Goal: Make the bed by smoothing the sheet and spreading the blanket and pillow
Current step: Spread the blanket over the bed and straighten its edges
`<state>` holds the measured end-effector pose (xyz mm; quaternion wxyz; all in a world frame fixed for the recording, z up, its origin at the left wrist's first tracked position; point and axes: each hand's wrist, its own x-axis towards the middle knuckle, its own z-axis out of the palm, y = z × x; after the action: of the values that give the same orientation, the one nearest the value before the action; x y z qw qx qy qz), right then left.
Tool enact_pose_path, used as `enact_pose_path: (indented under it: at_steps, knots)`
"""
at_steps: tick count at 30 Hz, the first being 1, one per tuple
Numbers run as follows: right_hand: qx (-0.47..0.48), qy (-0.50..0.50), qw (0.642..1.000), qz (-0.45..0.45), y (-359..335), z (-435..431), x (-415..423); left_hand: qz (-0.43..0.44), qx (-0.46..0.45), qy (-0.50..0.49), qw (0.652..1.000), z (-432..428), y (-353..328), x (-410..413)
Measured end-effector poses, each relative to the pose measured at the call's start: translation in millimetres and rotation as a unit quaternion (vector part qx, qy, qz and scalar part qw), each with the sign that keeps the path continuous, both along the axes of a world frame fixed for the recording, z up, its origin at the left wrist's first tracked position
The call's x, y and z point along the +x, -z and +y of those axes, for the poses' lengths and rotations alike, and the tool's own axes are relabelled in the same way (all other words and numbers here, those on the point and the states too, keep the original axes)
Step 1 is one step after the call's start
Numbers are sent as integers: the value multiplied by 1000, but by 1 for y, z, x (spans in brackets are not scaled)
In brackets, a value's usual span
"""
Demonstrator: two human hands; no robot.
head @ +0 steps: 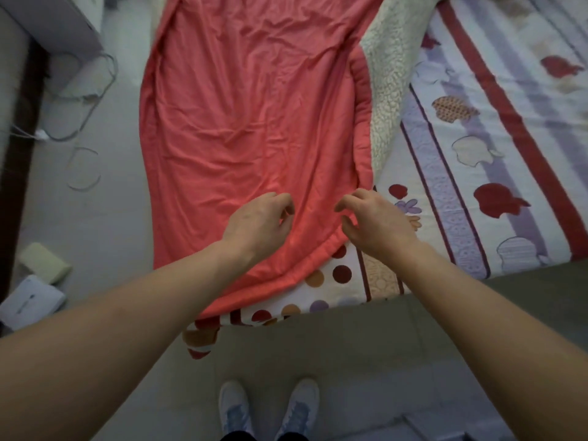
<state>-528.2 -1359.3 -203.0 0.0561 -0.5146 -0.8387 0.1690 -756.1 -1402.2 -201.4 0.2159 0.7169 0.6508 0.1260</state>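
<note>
A coral-red blanket (pixel 248 116) lies lengthwise along the left side of the bed, wrinkled, with its cream fleece underside (pixel 389 87) folded up along its right edge. The patterned sheet (pixel 496 160) with apples, stripes and dots covers the rest of the bed. My left hand (pixel 257 222) hovers over the blanket's near end with fingers loosely curled, holding nothing. My right hand (pixel 375 222) is above the blanket's near right hem, fingers also loosely curled; no cloth shows between them. No pillow is in view.
White cables (pixel 79 100) loop on the floor left of the bed. A green sponge-like block (pixel 44 262) and a white box (pixel 28 302) lie at the lower left. My white shoes (pixel 270 409) stand on the tiled floor at the bed's foot.
</note>
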Motion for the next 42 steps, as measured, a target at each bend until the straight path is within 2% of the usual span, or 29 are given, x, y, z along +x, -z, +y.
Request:
enact_pose_path:
  at_steps: [7,12,21,30,42]
  knots:
    - [10,57,997,45,-6,21,53,15,11,28,999,54,-12,43]
    - [3,89,995,49,-2,38,74,-19,11,23,999,100,-7,74]
    - [6,95,995,18,-12,144,57,-49,18,15,999,206,-10,65]
    - [1,64,998,-9,-22,250,39,-72,23,-23,997,286,-2,39]
    - [-14,-61,998,-3,4,368,45,-61,12,-149,987,344,25,64]
